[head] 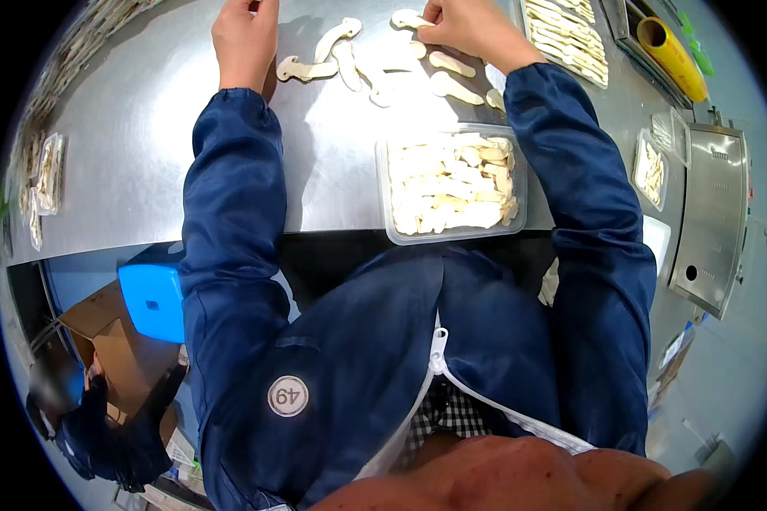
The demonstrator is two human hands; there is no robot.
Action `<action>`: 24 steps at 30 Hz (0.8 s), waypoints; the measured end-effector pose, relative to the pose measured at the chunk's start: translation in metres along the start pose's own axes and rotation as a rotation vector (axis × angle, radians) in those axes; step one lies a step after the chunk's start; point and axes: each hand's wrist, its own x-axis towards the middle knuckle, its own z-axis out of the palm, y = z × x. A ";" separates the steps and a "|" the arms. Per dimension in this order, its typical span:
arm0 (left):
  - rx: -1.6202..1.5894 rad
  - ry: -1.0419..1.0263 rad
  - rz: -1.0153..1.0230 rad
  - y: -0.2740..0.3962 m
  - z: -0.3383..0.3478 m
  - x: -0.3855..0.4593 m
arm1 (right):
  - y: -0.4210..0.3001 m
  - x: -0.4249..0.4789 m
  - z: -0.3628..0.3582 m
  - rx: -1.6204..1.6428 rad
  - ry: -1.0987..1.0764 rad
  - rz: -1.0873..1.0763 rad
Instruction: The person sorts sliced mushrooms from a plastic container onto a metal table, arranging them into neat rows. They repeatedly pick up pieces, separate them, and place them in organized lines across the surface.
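My right hand (470, 29) pinches a pale mushroom slice (408, 18) at one end, over the stainless steel table (121, 147). Beneath and beside that hand lie several loose slices, among them a long mushroom slice (457, 88). My left hand (246, 45) is at the top edge of the view, its fingertips partly cut off; whether it holds anything cannot be made out. To its right, a few curved mushroom slices (337, 39) lie close together. A clear plastic tub (382, 185) full of mushroom pieces is at the table's near edge, in front of my body.
Rows of slices fill a tray (604, 80) at upper right, near a yellow roll (676, 61). A smaller tub (650, 171) and a steel machine (709, 217) are farther right. At lower left, another person (112, 441) reaches around a cardboard box (128, 361) beside a blue plastic object (153, 303).
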 end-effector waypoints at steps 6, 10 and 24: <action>-0.083 -0.012 -0.058 0.025 0.001 -0.011 | -0.019 -0.080 -0.014 -0.125 0.199 -0.491; -0.061 -0.022 -0.017 0.025 0.003 -0.010 | -0.048 -0.151 -0.012 -0.122 0.109 -0.558; -0.081 -0.038 0.012 -0.002 0.007 -0.004 | -0.060 -0.176 0.011 -0.067 0.069 -0.493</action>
